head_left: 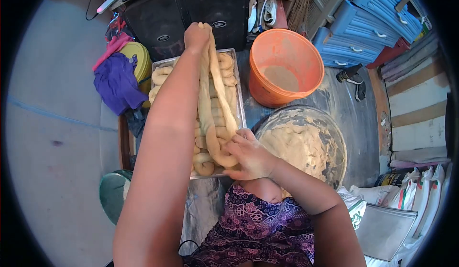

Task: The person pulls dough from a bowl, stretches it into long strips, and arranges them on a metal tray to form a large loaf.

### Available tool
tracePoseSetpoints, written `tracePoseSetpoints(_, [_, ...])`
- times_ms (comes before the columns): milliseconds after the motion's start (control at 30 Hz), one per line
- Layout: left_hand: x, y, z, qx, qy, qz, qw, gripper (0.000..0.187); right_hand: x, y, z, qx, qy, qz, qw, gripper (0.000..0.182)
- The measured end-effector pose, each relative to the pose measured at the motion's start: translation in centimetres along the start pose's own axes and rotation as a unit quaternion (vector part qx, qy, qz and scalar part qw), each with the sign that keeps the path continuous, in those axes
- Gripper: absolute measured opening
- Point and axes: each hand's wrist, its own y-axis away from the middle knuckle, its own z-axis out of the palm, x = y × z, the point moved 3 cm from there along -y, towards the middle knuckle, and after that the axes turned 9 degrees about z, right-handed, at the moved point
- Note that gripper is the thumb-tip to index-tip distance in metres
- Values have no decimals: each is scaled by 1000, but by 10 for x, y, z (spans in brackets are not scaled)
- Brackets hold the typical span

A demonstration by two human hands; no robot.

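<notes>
My left hand (197,36) is stretched out far and pinches the upper end of a long doubled rope of pale dough (206,100). The rope hangs down over a metal tray (241,100) that holds several twisted dough pieces (224,65). My right hand (248,155) grips the rope's lower, twisted end near the tray's near edge. A large metal bowl of dough (306,145) sits just to the right of my right hand.
An orange bucket (285,66) with some flour stands behind the bowl. Purple and pink cloths (116,83) lie left of the tray on yellow plates. Blue plastic drawers (368,28) and white sacks (416,190) are at the right. A green stool (113,193) is lower left.
</notes>
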Motion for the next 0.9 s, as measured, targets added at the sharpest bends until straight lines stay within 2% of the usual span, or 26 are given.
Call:
tracePoseSetpoints(33, [-6, 3, 3, 3, -15, -25, 1000, 40, 3, 1, 2, 36, 3, 85, 996, 32])
tracePoseSetpoints(67, [-16, 6, 9, 6, -31, -50, 998, 43, 5, 0, 3, 38, 2, 88, 995, 32])
tracePoseSetpoints(133, [-32, 9, 15, -8, -30, -64, 997, 45, 13, -4, 11, -90, 63, 134, 985, 29])
tracePoseSetpoints(167, [-28, 17, 11, -34, -52, -17, 998, 46, 11, -5, 10, -90, 62, 135, 985, 29])
tracePoseSetpoints(200, [-25, 23, 9, -60, -75, 29, 995, 47, 3, -7, 4, -41, 29, 79, 996, 29])
tracePoseSetpoints(233, [-40, 9, 23, -137, -197, 100, 966, 49, -6, -7, -1, 7, -6, 23, 1000, 29])
tracePoseSetpoints(267, [-43, 10, 26, -140, -197, 97, 965, 49, -11, -6, -2, 4, -9, 24, 1000, 29])
tracePoseSetpoints(333, [-53, 12, 26, -74, -33, 8, 997, 49, -19, -7, -2, -38, -19, 34, 998, 29])
tracePoseSetpoints(367, [-58, 12, 29, -58, -6, -28, 998, 49, -17, -5, 4, -39, -21, 33, 998, 29])
tracePoseSetpoints(467, [-67, 15, 37, -37, -1, -52, 998, 44, -11, -1, 18, -84, 5, 25, 996, 25])
tracePoseSetpoints(500, [-70, 14, 36, -38, -2, -53, 998, 44, -16, -4, 12, -84, -2, 22, 996, 25])
tracePoseSetpoints(567, [-73, 14, 40, -138, 152, -56, 977, 49, -20, -7, 9, -84, -11, 20, 996, 26])
tracePoseSetpoints(600, [-59, 17, 29, -139, 151, -54, 977, 49, -20, -7, 9, -97, 13, 12, 995, 26])
tracePoseSetpoints(633, [-50, 21, 20, -138, 251, -164, 944, 58, -20, -8, 10, -108, 38, 4, 993, 27])
tracePoseSetpoints(667, [-36, 29, 11, -135, 345, -270, 889, 69, -19, -8, 10, -107, 39, 5, 994, 27])
tracePoseSetpoints(700, [-22, 37, 2, -135, 345, -270, 889, 69, -19, -8, 11, -95, 27, -4, 995, 26])
tracePoseSetpoints(767, [-2, 52, -9, -129, 284, -259, 914, 84, -16, -8, 16, -86, 14, -13, 996, 25])
tracePoseSetpoints(800, [-9, 54, -3, -128, 284, -261, 914, 84, -13, -8, 21, -121, 12, 3, 993, 25])
tracePoseSetpoints(867, [-27, 50, 19, -65, 265, -81, 959, 81, -12, -9, 21, -154, 11, 18, 988, 24])
tracePoseSetpoints(900, [-30, 52, 26, -7, 264, -26, 964, 74, -14, -10, 19, -169, -15, 30, 985, 23])
